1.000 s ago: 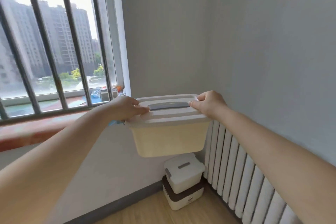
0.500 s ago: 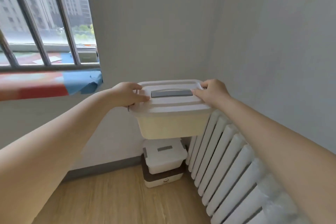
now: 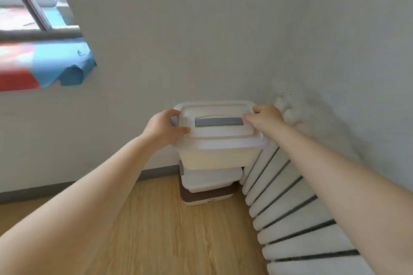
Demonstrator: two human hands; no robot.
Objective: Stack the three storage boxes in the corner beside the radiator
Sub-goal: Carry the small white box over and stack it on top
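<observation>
Hands grip the large storage box (image 3: pixel 218 140) from both sides: the left hand (image 3: pixel 164 128) clasps the left edge of its lid, thumb lying on top and fingers curled around the rim, and the right hand (image 3: pixel 264 118) clasps the right edge the same way. Between the two hands, on the middle of the white lid, lies a flat grey handle (image 3: pixel 219 122). The box body under the lid is pale cream and translucent.

Directly below the hands and the held box, two other boxes stand stacked on the wooden floor (image 3: pixel 156 230) in the corner. The white middle box (image 3: pixel 210 179) sits on the bottom box (image 3: pixel 206 196), which has a brown lid and a cream base. The held box hides most of the middle box's lid, and whether its underside touches that lid or hangs just above it cannot be told.

Just to the right of the stack and under the right forearm runs the white ribbed radiator (image 3: pixel 290 214), along the right-hand wall. Far up and to the left of the left hand is a barred window (image 3: pixel 33 13), with a red and blue cloth (image 3: pixel 44 67) draped over its sill.
</observation>
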